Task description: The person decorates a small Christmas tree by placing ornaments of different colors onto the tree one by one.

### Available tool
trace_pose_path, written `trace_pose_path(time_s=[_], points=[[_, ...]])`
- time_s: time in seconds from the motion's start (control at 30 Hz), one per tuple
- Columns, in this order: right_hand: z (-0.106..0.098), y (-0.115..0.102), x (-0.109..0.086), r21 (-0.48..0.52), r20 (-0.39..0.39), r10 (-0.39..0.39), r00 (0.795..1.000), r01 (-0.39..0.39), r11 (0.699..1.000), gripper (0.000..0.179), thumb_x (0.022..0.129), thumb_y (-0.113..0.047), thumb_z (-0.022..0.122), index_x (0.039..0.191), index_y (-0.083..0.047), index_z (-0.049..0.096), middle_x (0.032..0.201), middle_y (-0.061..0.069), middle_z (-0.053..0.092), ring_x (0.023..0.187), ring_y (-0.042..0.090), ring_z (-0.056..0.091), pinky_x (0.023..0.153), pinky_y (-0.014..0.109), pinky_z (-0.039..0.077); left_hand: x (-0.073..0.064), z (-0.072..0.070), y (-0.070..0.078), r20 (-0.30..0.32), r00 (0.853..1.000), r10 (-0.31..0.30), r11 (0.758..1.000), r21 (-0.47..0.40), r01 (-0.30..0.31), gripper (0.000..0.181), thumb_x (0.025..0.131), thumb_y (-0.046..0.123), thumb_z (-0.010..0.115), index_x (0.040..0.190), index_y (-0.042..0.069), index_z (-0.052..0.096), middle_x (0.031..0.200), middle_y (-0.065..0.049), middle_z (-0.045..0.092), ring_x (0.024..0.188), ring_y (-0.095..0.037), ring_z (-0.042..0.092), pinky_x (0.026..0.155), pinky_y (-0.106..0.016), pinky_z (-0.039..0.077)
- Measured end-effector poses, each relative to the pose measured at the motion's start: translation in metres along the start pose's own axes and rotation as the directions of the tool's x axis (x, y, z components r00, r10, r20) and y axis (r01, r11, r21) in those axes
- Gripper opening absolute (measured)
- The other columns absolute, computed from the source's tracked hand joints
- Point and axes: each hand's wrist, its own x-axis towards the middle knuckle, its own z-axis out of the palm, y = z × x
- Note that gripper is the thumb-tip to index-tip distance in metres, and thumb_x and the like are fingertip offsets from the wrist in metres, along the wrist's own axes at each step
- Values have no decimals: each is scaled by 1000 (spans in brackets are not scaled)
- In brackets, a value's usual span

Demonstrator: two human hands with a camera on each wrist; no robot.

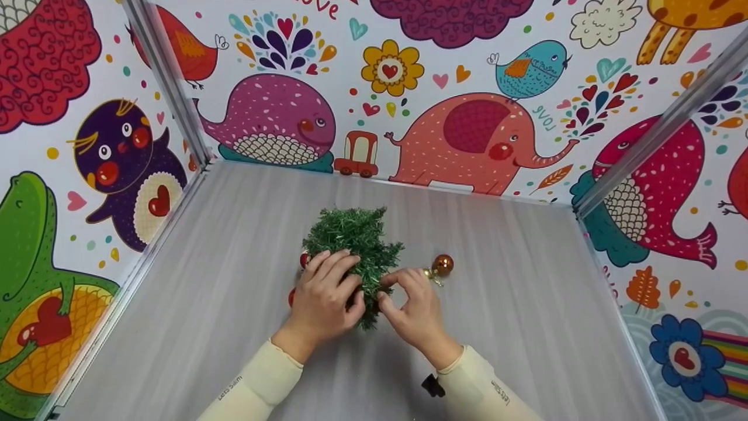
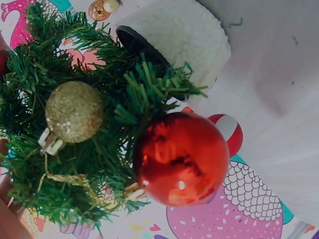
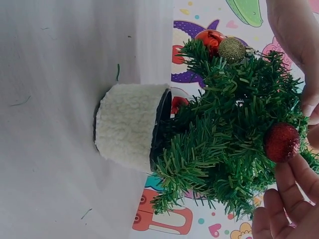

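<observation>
A small green artificial Christmas tree [image 1: 353, 231] stands in a white fleecy pot [image 3: 127, 124] between my hands. My left hand [image 1: 327, 295] holds the foliage on the left, its thumb and index finger bent in among the branches. On the right side, my right hand [image 1: 415, 307] pinches a dark red glitter ball [image 3: 282, 142] against the branches; its hanging loop is hidden. A shiny red ball [image 2: 182, 159] and a gold glitter ball [image 2: 74, 112] hang on the tree's left side. A red-and-white ball [image 2: 230, 133] shows behind the shiny one.
To the right of the tree, a shiny copper ball [image 1: 443, 265] lies on the grey table [image 1: 514, 327] beside a small gold ornament [image 1: 430, 273]. Printed cartoon walls [image 1: 374, 134] enclose the table at the back and both sides. Green needle scraps [image 3: 118, 72] are scattered near the pot.
</observation>
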Motion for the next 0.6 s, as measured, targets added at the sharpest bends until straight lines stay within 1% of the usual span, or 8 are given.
trace_pose_path(time_s=[0.23,0.43,0.5,0.6], points=[[-1,1,0,14,-2,-5,1000,5,1000,15,82,-13,72,95,-18,69,96,-10,66,90,13,59,81,38,48,0,0,0,-10,1000,4,1000,-4,-4,18,76,23,67,89,9,69,116,-11,67,117,-30,59,102,-52,38],[-3,1,-2,28,21,19,1000,-19,999,14,83,-14,71,96,-20,69,98,-12,65,94,11,57,88,39,46,0,1,0,-5,1000,-4,1000,-2,4,25,77,26,68,95,9,69,117,-11,67,117,-30,59,101,-52,38],[-4,1,-2,35,16,17,1000,-17,999,15,84,-13,72,97,-20,69,98,-12,65,93,12,57,87,40,46,0,0,0,-2,1000,-5,1000,3,5,29,78,27,69,101,9,69,119,-10,66,118,-30,59,102,-51,37],[-7,4,-3,30,3,16,1000,-16,999,15,83,-14,71,98,-18,70,99,-10,66,94,13,57,85,38,47,1,-1,-1,6,1000,-1,1000,12,0,41,79,31,71,114,9,68,126,-10,64,121,-29,57,104,-50,36]])
